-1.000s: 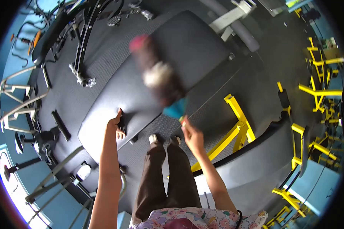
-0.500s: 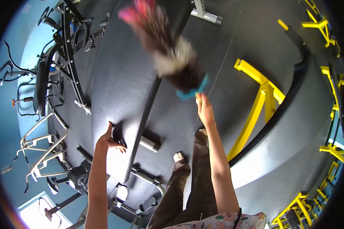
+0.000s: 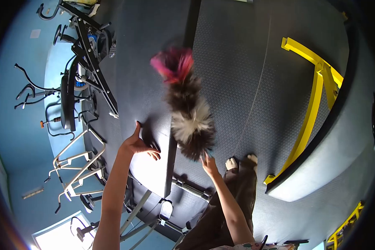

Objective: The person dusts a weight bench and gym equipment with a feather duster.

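Note:
My right hand (image 3: 210, 166) is closed round the handle end of a feather duster (image 3: 189, 114). The duster has dark brown feathers, a cream band and a pink-red tip, with a little blue near the grip. Its pink tip lies over the long black padded bench (image 3: 146, 83), and the lower part reaches past the bench's edge. Whether the feathers touch the pad cannot be made out. My left hand (image 3: 139, 146) is above the near end of the bench, thumb and fingers spread, holding nothing; its shadow falls on the pad close by.
To the right stands a black padded bench (image 3: 321, 166) on a yellow frame (image 3: 312, 121). Metal exercise machines (image 3: 77, 166) line the blue wall at left. Bench legs and pedals (image 3: 166, 210) are low in front. Dark textured matting (image 3: 233, 83) covers the floor between the benches.
The duster has swung downward and nearer to me, its tip now lower over the bench. My right hand has come closer. The view has shifted, and my feet now stand further right.

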A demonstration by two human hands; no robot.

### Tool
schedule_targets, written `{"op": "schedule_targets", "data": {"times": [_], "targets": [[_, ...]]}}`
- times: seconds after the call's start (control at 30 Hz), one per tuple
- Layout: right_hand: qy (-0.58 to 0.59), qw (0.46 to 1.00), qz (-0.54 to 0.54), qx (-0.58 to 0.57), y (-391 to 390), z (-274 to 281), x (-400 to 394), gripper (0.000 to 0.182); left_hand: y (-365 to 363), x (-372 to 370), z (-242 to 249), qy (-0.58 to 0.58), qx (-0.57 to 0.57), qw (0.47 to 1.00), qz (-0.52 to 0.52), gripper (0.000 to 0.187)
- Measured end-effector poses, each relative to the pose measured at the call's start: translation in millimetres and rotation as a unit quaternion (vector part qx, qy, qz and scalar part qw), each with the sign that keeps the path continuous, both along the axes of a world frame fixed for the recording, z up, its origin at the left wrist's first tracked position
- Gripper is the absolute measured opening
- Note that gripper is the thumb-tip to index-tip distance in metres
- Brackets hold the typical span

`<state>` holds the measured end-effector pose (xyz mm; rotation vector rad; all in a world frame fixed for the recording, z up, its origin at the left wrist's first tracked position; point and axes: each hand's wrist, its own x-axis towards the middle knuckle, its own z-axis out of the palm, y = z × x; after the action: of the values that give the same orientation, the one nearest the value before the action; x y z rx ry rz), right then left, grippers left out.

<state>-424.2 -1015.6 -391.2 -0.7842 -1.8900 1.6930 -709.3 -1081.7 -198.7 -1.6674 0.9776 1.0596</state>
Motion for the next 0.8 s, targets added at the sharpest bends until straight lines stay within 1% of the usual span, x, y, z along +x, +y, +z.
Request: {"op": "schedule_targets", "data": {"times": [0.03,0.07,0.1,0.13,0.2,0.23,0.3,0.33,0.4,0.43,0.47,0.53,0.57,0.6,0.67,0.7,0.77,0.8], "targets": [[0.028,0.996,-0.048,0.069,10.2,1.8,-11.4,0.035,1.8,1.4,-0.5,0.013,-0.016,1.0,-0.003,0.15],[-0.035,0.987,0.006,-0.158,27.0,0.3,-31.0,0.032,3.4,2.0,-0.3,0.025,-0.033,0.999,-0.006,0.15],[-0.019,0.986,-0.002,-0.168,69.1,18.5,-58.4,0.032,4.7,2.7,0.5,0.032,-0.035,0.999,-0.008,0.149],[0.008,0.989,-0.043,-0.142,101.8,18.9,-90.6,0.032,5.4,2.7,2.5,0.035,-0.039,0.999,-0.007,0.149],[-0.012,0.977,-0.047,-0.209,184.7,56.9,-142.6,0.03,5.2,3.4,3.9,0.056,-0.013,0.997,-0.044,0.148],[0.047,0.977,-0.058,-0.201,212.5,53.7,-164.8,0.032,1.5,2.1,0.5,0.059,-0.015,0.997,-0.052,0.147],[0.048,0.977,-0.059,-0.199,246.0,71.0,-188.1,0.033,0.3,1.2,-1.0,0.053,-0.017,0.998,-0.041,0.147],[0.045,0.977,-0.058,-0.201,239.4,72.8,-187.8,0.033,0.2,1.5,-0.6,0.049,-0.019,0.998,-0.031,0.147],[0.023,0.987,-0.065,-0.145,215.6,81.5,-176.3,0.034,5.6,6.6,2.3,0.058,-0.034,0.997,-0.04,0.147],[0.032,0.982,-0.086,-0.167,188.6,74.3,-165.3,0.035,9.1,7.8,3.1,0.07,-0.048,0.995,-0.054,0.148],[0.072,0.968,-0.114,-0.213,155.3,56.8,-156.2,0.038,9.5,7.5,3.4,0.068,-0.046,0.995,-0.052,0.148],[0.169,0.92,-0.146,-0.321,97.0,33.8,-130.9,0.042,7.8,5.5,3.6,0.049,-0.037,0.997,-0.045,0.149],[0.137,0.912,-0.147,-0.356,75.2,24.9,-118.1,0.043,10.7,6.3,5.2,0.04,-0.034,0.998,-0.042,0.15],[0.156,0.91,-0.156,-0.352,64.9,19.8,-111.5,0.041,11.8,6.4,4.3,0.038,-0.035,0.998,-0.043,0.15],[0.139,0.941,-0.151,-0.269,77.4,21.6,-110.5,0.037,8.2,6.4,4.7,0.048,-0.017,0.998,-0.048,0.149],[0.139,0.938,-0.151,-0.278,90.8,23.0,-114.4,0.034,5.7,6.3,4.8,0.047,-0.021,0.998,-0.043,0.149],[0.135,0.959,-0.148,-0.202,132.2,39.9,-128.2,0.037,6.9,5.8,3.6,0.056,-0.032,0.998,-0.02,0.146],[0.157,0.961,-0.156,-0.165,150.6,42.8,-138.3,0.038,7.0,5.5,3.5,0.054,-0.033,0.998,-0.015,0.146]]}}
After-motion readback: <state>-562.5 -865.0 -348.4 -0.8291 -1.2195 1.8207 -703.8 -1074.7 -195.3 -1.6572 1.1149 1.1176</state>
